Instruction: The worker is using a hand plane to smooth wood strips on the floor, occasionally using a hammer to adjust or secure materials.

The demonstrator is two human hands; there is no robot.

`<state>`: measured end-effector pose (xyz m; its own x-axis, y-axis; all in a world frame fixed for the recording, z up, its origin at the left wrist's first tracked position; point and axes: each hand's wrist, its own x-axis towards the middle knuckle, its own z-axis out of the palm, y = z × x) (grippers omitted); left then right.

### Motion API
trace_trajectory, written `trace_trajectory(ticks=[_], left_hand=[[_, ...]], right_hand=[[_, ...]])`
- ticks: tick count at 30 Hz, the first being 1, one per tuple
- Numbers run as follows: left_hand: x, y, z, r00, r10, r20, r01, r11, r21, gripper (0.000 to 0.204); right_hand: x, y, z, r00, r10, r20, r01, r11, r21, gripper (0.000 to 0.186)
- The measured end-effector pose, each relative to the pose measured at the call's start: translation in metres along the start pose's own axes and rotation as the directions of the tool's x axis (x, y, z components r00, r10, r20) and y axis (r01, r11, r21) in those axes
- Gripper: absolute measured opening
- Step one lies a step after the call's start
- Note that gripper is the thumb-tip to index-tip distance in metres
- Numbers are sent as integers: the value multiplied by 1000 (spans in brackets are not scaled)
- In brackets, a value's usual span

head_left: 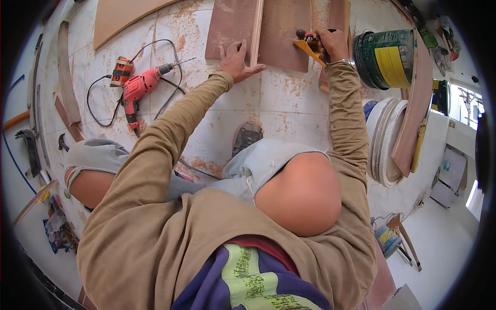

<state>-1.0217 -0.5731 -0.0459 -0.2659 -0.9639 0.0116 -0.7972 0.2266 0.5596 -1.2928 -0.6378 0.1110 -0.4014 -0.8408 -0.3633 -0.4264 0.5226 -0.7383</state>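
My left hand [238,63] lies with its fingers spread across the near end of a reddish-brown wooden board [230,28], its thumb reaching over a raised wooden edge [256,31]. My right hand [333,45] is wrapped round the rear handle of a hand plane [309,49], which has a yellow body and a dark front knob. Under and beside the plane lies a second reddish-brown board [283,36], dusted with shavings. The plane sits near that board's right edge; whether its sole touches the wood is hard to tell.
Left of the boards, a red drill [140,89] with a bit fitted lies amid its black cable, beside an orange-and-black box [121,71]. On the right stand a dark green bucket [364,59] and white pails [385,139] with a plank [417,113] against them. Sawdust covers the tiles.
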Motion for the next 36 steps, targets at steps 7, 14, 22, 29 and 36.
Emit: trace_trajectory(ticks=[7, 14, 22, 29, 36], left_hand=[[-19, -13, 19, 986, 165, 31, -166, 985, 49, 122], [8, -20, 49, 978, 28, -208, 15, 980, 199, 96], [1, -7, 54, 969, 16, -246, 12, 994, 110, 76], [-11, -16, 64, 971, 32, -239, -4, 993, 115, 63], [-11, -11, 59, 964, 45, -261, -21, 995, 93, 69]], right_hand=[[-60, 46, 20, 1000, -6, -23, 10, 978, 207, 27], [-142, 59, 62, 972, -220, -81, 213, 683, 699, 24], [-176, 96, 124, 954, -297, -34, 234, 672, 702, 22], [-227, 151, 141, 952, -302, -56, 287, 807, 516, 19], [-76, 69, 165, 861, -475, -179, 495, 709, 502, 25]])
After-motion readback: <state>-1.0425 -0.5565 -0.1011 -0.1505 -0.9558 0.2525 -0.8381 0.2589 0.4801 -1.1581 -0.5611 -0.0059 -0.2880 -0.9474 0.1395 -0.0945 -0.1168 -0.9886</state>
